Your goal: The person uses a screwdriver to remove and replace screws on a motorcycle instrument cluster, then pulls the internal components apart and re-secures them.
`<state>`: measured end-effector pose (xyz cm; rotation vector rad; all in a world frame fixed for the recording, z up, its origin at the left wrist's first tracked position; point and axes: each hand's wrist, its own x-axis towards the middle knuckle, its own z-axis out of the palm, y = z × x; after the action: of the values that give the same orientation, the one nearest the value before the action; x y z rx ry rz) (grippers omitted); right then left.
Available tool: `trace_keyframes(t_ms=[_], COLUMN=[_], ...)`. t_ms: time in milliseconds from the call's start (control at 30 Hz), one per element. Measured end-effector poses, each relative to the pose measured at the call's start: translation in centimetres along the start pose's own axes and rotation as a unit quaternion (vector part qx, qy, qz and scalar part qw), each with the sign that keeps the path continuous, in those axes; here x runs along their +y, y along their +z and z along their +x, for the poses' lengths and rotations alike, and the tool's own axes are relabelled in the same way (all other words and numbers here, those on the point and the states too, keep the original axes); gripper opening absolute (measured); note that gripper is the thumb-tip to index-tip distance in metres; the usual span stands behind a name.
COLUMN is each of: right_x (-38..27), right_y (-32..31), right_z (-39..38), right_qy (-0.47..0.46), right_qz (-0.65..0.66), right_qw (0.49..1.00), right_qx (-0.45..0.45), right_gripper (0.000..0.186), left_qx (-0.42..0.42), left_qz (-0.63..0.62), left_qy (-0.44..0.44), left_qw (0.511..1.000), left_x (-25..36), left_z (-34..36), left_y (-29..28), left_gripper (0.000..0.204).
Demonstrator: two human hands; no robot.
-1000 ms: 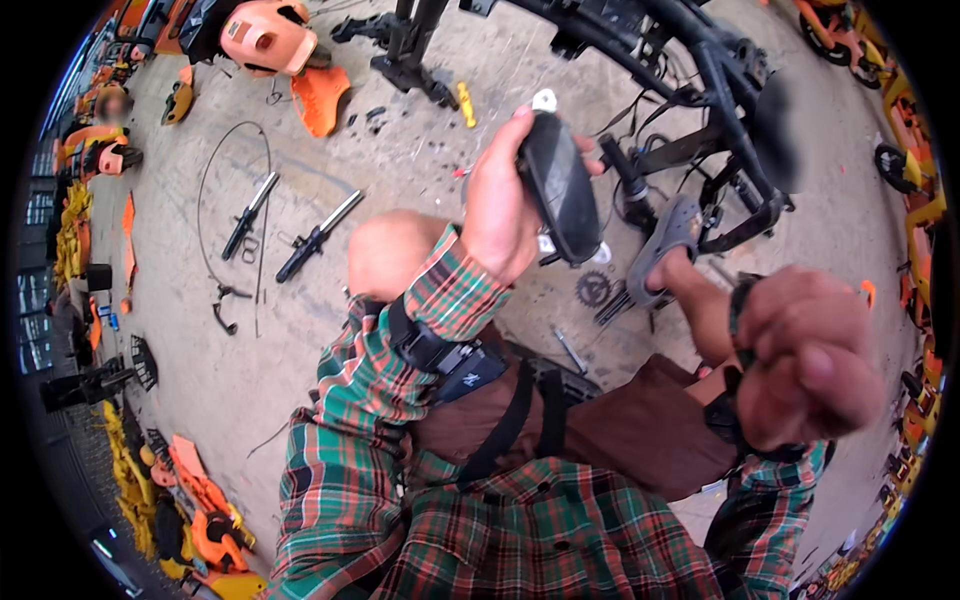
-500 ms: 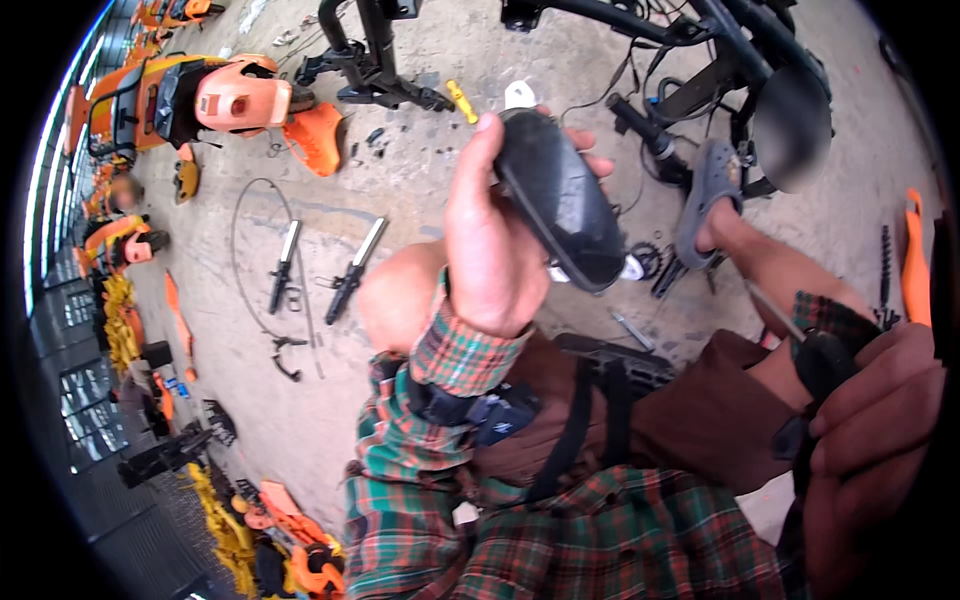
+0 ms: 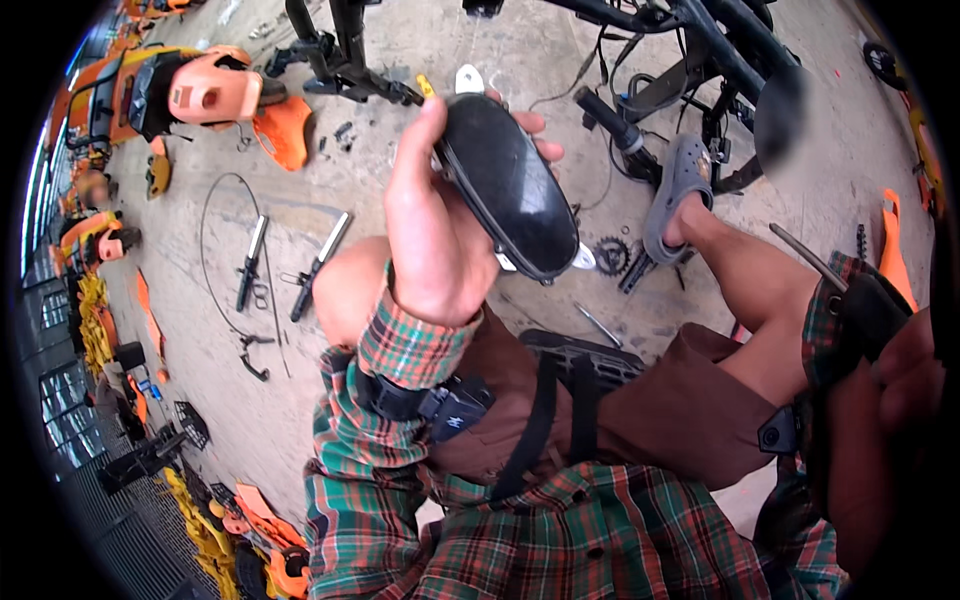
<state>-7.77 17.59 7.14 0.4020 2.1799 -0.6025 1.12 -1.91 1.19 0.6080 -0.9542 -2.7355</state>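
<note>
My left hand (image 3: 430, 230) is closed around a black oval housing (image 3: 505, 180) with a glossy dark face, held above my lap; white mounting tabs (image 3: 470, 78) poke out beyond its top and lower end. At the right edge, close to the camera, my right hand (image 3: 900, 370) has its fingers curled on a dark-handled tool (image 3: 855, 310) with a thin metal shaft pointing up-left; much of this hand is shadowed or out of frame. Below the housing lie a dark sprocket (image 3: 612, 257) and a slim silver piece (image 3: 600, 322).
A black vehicle frame (image 3: 700, 30) stands ahead, beside my sandaled foot (image 3: 670, 200). Fork tubes (image 3: 320, 270) and a cable (image 3: 203, 225) lie on the concrete floor left of my knee. Orange scooters (image 3: 205, 95) and yellow body panels (image 3: 95, 315) line the left; an orange panel (image 3: 892, 250) is at right.
The housing in my left hand now shows more of its dark face. My right hand has moved to the right edge, and the tool's shaft has come into clearer view.
</note>
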Motion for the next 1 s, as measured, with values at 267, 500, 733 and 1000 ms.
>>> trace_keyframes(t_ms=[267,500,733,1000], right_x=[1.1,1.8,0.9,-0.3], right_y=[-1.1,-2.5,-0.8,-0.2], right_z=[0.5,0.7,-0.2,-1.3], right_qy=[0.016,-0.042,0.0,-0.016], right_qz=[-0.011,-0.014,0.154,-0.037], right_qw=[0.999,0.999,0.987,0.998], right_qx=[0.039,-0.009,-0.051,0.046], right_gripper=[0.045,0.04,0.037,0.038], left_qx=[0.021,0.012,-0.007,0.06], left_qz=[0.023,0.009,0.008,0.002], left_qy=[0.018,0.009,-0.001,0.023], left_qw=[0.999,1.0,1.0,0.998], left_x=[0.5,-0.3,-0.2,-0.3], left_z=[-0.5,0.1,0.0,-1.1], left_y=[-0.2,0.4,0.4,-1.9], left_gripper=[0.049,0.049,0.049,0.05])
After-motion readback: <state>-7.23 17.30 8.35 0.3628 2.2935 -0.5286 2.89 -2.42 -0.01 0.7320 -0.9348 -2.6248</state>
